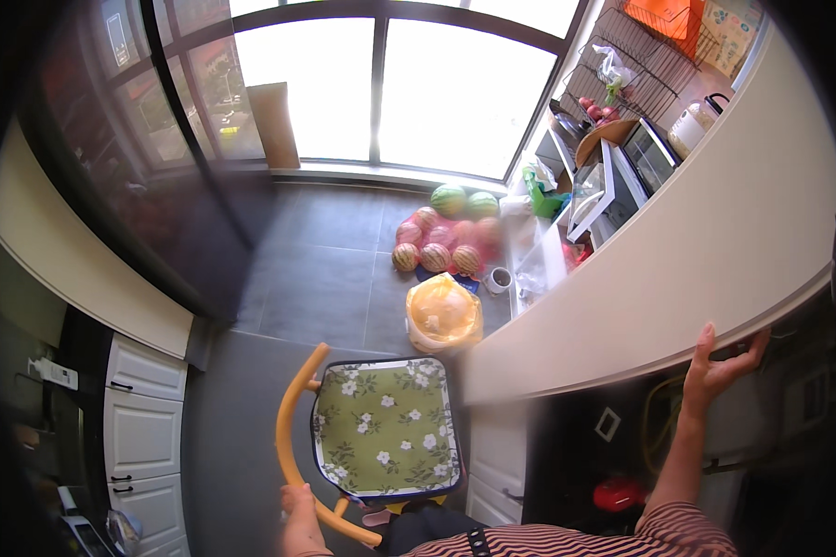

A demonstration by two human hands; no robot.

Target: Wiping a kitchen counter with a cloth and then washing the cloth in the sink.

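Note:
My left hand holds the curved yellow wooden rail of a chair. The chair's seat carries a green cushion with white flowers and dark piping, right in front of my legs. Raised to the right, my right hand grips the lower edge of a pale wall panel, thumb on its face and fingers partly hidden under the edge. Below that arm is a dark area with a red object too dim to name.
Past the chair stands a bin with an orange bag. Melons in red netting and watermelons lie by the window. Shelving with an open white door lines the right, white cabinets the left, beside a dark glossy door.

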